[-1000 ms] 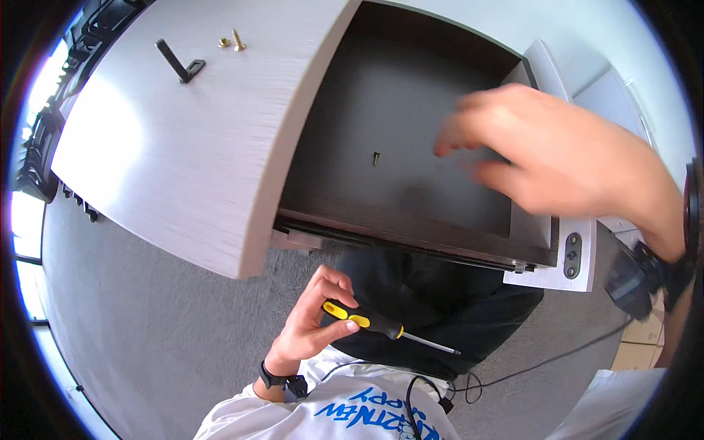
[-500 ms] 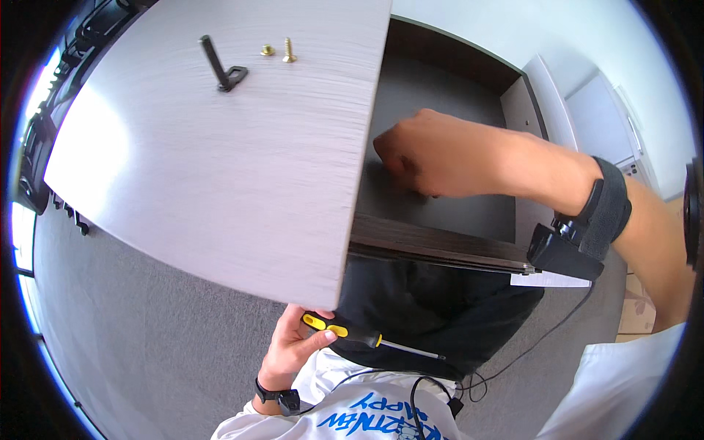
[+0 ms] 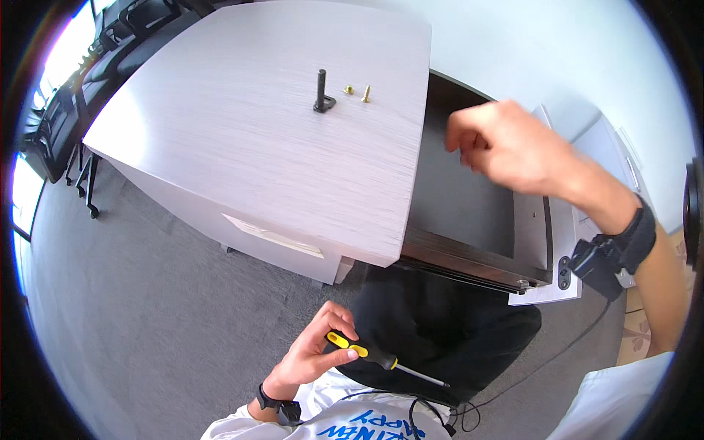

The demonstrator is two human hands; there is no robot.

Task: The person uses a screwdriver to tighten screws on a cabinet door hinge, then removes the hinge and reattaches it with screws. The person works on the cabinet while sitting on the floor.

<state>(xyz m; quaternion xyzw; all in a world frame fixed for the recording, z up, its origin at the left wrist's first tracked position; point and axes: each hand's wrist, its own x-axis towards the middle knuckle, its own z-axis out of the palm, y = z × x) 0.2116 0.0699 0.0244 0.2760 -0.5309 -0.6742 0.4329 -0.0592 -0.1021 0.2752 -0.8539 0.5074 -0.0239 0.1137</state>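
Note:
Low in the view, my left hand (image 3: 317, 346) is closed around the black-and-yellow handle of a screwdriver (image 3: 380, 357), whose metal shaft points right and slightly down. Over the open dark drawer (image 3: 469, 213), my right hand (image 3: 506, 143) is raised with its fingers curled in. Motion blurs the fingertips, and anything between them is hidden. On the pale wood-grain cabinet top (image 3: 257, 147) stands a black bolt-like post with a flat looped foot (image 3: 321, 95). Beside it are a small brass-coloured fitting (image 3: 348, 89) and a brass-coloured screw (image 3: 366, 94), point up.
The drawer is pulled out on the cabinet's right side, its pale front panel (image 3: 551, 292) at the far right. Black chairs (image 3: 55, 132) stand at the far left on grey carpet (image 3: 191, 323). A cable (image 3: 543, 363) runs from my right wrist device to my lap.
My right hand has come up and rightward from low inside the drawer. My left hand with the screwdriver has moved slightly down and right, away from the cabinet corner. The view has shifted.

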